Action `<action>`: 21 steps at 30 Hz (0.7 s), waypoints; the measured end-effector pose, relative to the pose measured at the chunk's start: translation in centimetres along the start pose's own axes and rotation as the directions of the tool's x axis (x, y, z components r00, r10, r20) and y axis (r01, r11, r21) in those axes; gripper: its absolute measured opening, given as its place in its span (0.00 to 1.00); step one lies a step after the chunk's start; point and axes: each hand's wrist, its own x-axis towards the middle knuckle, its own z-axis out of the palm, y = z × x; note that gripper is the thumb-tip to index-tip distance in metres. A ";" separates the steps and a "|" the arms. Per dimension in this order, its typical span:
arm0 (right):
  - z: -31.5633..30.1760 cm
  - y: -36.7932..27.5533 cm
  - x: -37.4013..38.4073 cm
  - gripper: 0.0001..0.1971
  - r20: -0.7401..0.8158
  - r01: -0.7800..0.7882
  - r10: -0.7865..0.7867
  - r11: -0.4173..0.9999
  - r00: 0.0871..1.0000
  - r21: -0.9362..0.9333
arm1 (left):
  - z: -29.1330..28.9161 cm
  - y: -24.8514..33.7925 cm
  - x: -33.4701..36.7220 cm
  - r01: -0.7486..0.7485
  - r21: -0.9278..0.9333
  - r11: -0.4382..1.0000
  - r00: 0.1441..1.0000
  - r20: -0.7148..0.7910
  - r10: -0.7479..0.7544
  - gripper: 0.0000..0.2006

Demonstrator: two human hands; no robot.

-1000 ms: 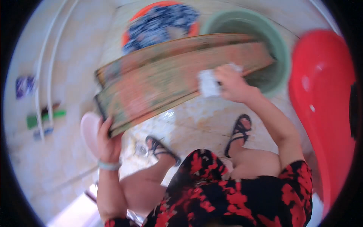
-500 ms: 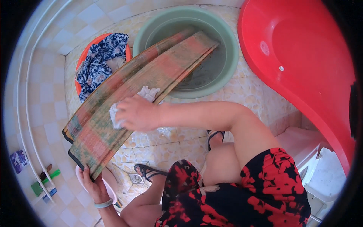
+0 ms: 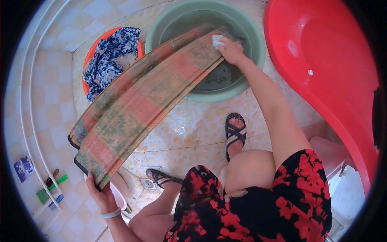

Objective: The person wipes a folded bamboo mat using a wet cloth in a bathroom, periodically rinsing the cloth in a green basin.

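Observation:
A long folded woven mat (image 3: 137, 101), patterned in red, green and tan with dark-edged ends, slants from the lower left up to the green basin (image 3: 258, 60). Its far end dips into the cloudy water (image 3: 219, 76) there. At the mat's near corner, my left hand (image 3: 101, 197) is closed around the dark edging. My right hand (image 3: 232, 51) is stretched out to the mat's far end, over the basin, and presses a crumpled white cloth (image 3: 217, 41) on the surface. The fingertips of that hand are partly hidden by the cloth.
An orange basin (image 3: 86, 86) with blue floral fabric (image 3: 107, 66) stands left of the green one. A red bathtub (image 3: 322, 52) curves along the right. Below the mat's near end sits a pink basin (image 3: 117, 193). A floor drain (image 3: 148, 183) lies by my left foot; brushes (image 3: 52, 185) hang left.
My right hand has slid the white cloth from the mat's middle up and right to its far end. The left hand still grips the near corner.

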 end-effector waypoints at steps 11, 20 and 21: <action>1.8 6.4 4.8 0.27 0.023 -0.201 0.203 0.978 0.979 -0.047 | 1.3 1.9 -2.1 -0.216 0.718 0.662 0.975 0.123 0.184 0.35; -1.3 4.2 -0.4 0.15 0.045 0.062 -0.071 0.982 0.996 0.177 | 0.1 1.4 -0.9 -0.343 0.619 0.707 0.902 0.005 0.433 0.19; -1.7 4.8 -1.2 0.15 0.049 0.070 -0.080 0.982 0.996 0.178 | -0.3 1.2 -0.7 -0.389 0.709 0.588 0.859 0.047 0.511 0.19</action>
